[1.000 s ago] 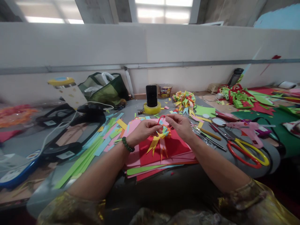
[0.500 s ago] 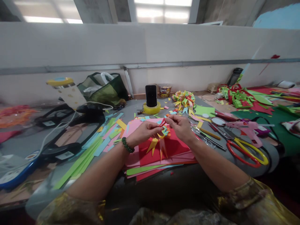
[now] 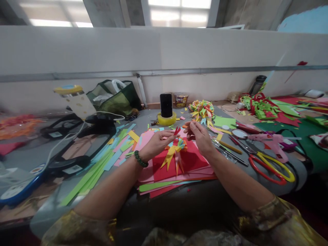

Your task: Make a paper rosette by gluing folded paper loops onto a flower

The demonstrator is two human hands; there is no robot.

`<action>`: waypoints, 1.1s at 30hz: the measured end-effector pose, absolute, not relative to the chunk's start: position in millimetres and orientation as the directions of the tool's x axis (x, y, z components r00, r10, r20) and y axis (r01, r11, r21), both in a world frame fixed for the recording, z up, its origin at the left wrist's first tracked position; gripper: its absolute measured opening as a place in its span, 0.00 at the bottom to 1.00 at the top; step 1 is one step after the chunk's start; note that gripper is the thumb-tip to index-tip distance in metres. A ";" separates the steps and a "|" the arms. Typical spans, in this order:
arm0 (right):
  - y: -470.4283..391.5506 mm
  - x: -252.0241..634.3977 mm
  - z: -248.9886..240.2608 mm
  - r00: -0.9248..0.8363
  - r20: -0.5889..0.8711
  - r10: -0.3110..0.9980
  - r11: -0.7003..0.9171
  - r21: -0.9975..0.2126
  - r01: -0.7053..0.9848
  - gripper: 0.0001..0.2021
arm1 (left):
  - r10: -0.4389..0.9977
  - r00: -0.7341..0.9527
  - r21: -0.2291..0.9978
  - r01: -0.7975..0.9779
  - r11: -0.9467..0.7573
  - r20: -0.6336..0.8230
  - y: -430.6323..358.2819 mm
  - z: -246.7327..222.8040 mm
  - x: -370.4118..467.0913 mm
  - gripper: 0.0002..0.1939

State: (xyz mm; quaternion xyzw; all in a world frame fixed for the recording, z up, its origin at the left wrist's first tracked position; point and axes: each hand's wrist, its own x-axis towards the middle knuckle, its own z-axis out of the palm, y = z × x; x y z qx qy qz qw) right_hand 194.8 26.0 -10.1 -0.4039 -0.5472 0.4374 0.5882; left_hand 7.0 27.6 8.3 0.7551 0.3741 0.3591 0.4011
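The red sheet on the worktop serves as the reference point. A small paper ornament with yellow, pink and blue pointed tails lies on it, with its tails spread toward the near edge. The left hand is at the sheet's far left, its thumb and fingers pinched on a red paper strip just above the ornament. Whether these fingers also touch the ornament cannot be determined. The right hand is at the sheet's far right, near the strip but apart from it, its fingers loosely curled with the thumb and forefinger parted. A green bead bracelet is worn on the left wrist.

Pink sheets lie under the red sheet and extend beyond its left edge. Further left of it are green paper strips. To its right are scissors with one red and one yellow handle, and beyond them a pink glue gun.

Markings: beyond the sheet, a cup behind a phone on a yellow tape roll bears pale lettering, illegible at this size. Well left of the sheet, black straps carry white labels; their print likewise cannot be read.
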 end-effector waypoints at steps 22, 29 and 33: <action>8.3 181.7 -12.8 -0.161 0.626 0.763 0.621 -0.641 0.452 0.08 | 0.873 0.464 0.986 0.002 -0.167 0.147 28.6 2.5 8.7 0.28; 5.6 182.1 -19.9 -0.367 0.708 0.603 0.503 0.020 0.864 0.10 | 0.929 0.350 0.975 0.139 -0.176 0.118 25.1 7.6 10.8 0.23; 3.1 179.6 -21.6 -0.415 0.710 0.569 0.465 0.138 0.874 0.11 | 0.931 0.348 0.985 0.089 -0.151 0.112 26.0 5.6 13.1 0.21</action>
